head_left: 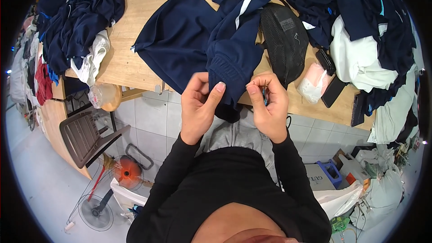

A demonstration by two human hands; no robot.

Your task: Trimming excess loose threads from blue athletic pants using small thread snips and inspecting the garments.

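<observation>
A pair of navy trousers (180,36) with a white stripe lies over the near edge of the wooden table, its gathered elastic waistband toward me. My left hand (200,103) is closed on the waistband, thumb on top and fingers beneath the cloth. Just right of the cloth, my right hand (270,105) is closed, thumb and forefinger pinched together. What the fingertips pinch is too small to make out. A bit of something blue shows inside its curled fingers, mostly hidden.
A black mesh bag (284,40) lies right of the trousers. Beyond it are a pink-and-white packet (312,83), a black phone (334,92) and piled navy and white garments (360,54). More navy clothes (81,22) heap at left. A brown chair (83,132) and fans (126,171) stand below.
</observation>
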